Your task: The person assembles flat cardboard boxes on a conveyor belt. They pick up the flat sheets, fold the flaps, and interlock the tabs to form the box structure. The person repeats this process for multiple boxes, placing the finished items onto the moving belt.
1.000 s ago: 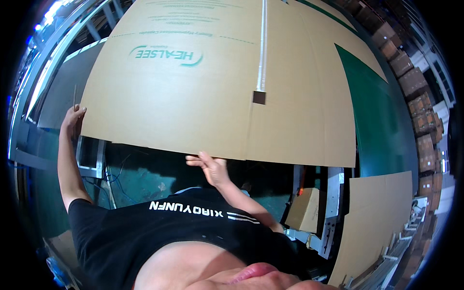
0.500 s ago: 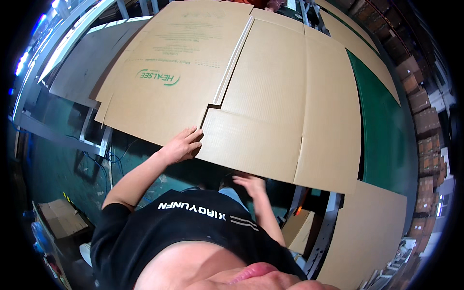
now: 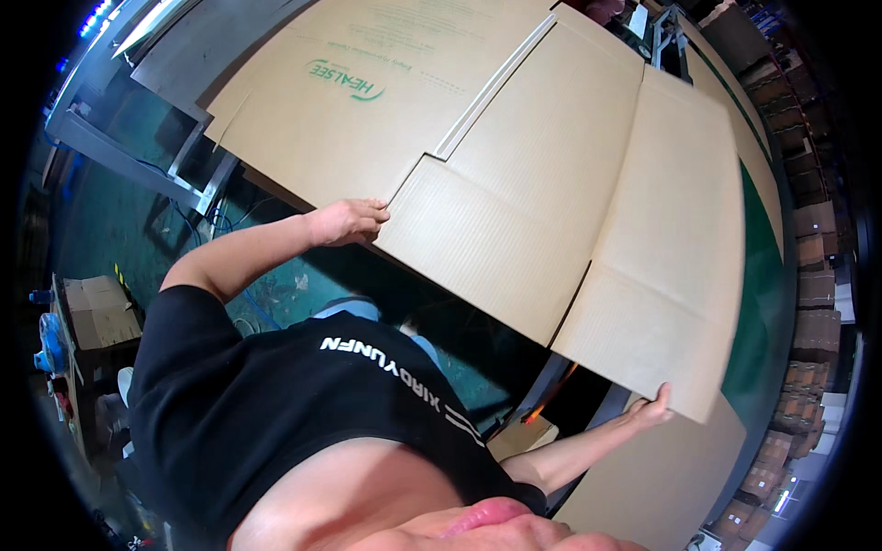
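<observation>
A large brown cardboard box blank point(image 3: 514, 220) lies spread in front of me, with green print on its left panel and a pale strip running beside a stepped slot. At the near end of that slot, my left hand point(image 3: 351, 222) has its fingers closed on the cardboard's edge. Far to the right, my right hand point(image 3: 654, 409) grips the near edge of the right-hand panel point(image 3: 675, 239), thumb on top and the other fingers hidden beneath. That panel tilts up along its crease, its outer edge slightly blurred.
A green surface point(image 3: 755, 303) shows beyond the right panel, and another brown cardboard sheet point(image 3: 652, 477) lies below it. Metal framing point(image 3: 138, 165) stands at left over a green floor. Stacked cartons point(image 3: 804, 386) line the far right. Part of another person point(image 3: 602, 11) shows at the top.
My right hand has gone from beside my body out to the right panel's near edge and taken hold; that panel has lifted. My left hand stays by the slot. The view has turned.
</observation>
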Action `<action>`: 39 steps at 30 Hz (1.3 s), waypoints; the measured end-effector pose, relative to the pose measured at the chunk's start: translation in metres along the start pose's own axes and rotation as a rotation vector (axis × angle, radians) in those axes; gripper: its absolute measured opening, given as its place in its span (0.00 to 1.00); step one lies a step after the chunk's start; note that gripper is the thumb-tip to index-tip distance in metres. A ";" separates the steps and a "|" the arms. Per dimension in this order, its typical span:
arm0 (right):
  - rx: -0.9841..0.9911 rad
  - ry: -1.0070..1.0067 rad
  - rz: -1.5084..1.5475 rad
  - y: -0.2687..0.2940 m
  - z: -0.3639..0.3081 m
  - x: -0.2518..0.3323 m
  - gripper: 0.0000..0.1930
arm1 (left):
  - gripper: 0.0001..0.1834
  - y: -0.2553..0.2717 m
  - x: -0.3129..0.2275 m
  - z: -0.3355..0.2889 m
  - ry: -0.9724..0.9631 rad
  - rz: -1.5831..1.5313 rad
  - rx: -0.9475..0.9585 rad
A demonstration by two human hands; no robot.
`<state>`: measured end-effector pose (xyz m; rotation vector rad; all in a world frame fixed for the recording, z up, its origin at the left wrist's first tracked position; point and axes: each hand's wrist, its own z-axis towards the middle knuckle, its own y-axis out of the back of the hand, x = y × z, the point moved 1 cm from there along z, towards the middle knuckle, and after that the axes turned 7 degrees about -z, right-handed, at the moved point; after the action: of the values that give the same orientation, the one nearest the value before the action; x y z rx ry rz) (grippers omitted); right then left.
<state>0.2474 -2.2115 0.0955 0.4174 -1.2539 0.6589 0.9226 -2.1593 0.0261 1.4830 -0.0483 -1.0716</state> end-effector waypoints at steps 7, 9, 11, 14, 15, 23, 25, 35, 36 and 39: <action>0.573 0.714 -0.396 -0.147 -0.176 0.140 0.16 | 0.13 -0.001 0.007 0.009 -0.057 0.059 -0.046; 1.010 0.933 -0.313 -0.203 -0.236 0.136 0.22 | 0.12 -0.002 0.011 0.004 -0.074 0.066 -0.078; 1.097 1.072 -0.501 -0.232 -0.280 0.101 0.23 | 0.12 -0.002 0.009 0.003 -0.080 0.063 -0.121; 1.177 1.174 -0.633 -0.261 -0.317 0.044 0.23 | 0.11 0.000 0.011 0.007 -0.094 0.062 -0.146; 1.212 1.215 -0.695 -0.265 -0.325 0.029 0.21 | 0.11 0.001 0.013 0.009 -0.101 0.062 -0.142; 1.552 1.164 -0.688 -0.303 -0.336 0.036 0.30 | 0.16 -0.003 0.022 0.004 -0.086 0.039 -0.287; 1.685 1.053 -0.422 -0.333 -0.345 0.052 0.37 | 0.21 -0.009 0.024 0.004 -0.034 0.093 -0.313; 1.714 0.906 -0.035 -0.372 -0.352 0.011 0.19 | 0.31 -0.026 0.040 0.005 0.114 0.038 -0.491; 1.712 0.859 0.034 -0.373 -0.353 0.004 0.17 | 0.31 -0.028 0.042 0.006 0.067 0.072 -0.468; 1.752 0.818 0.016 -0.372 -0.350 -0.002 0.17 | 0.31 -0.032 0.044 0.010 0.059 0.117 -0.464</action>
<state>0.7489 -2.2718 0.0207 1.3473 0.3802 1.6333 0.9244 -2.1854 -0.0229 1.0766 0.1455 -0.8711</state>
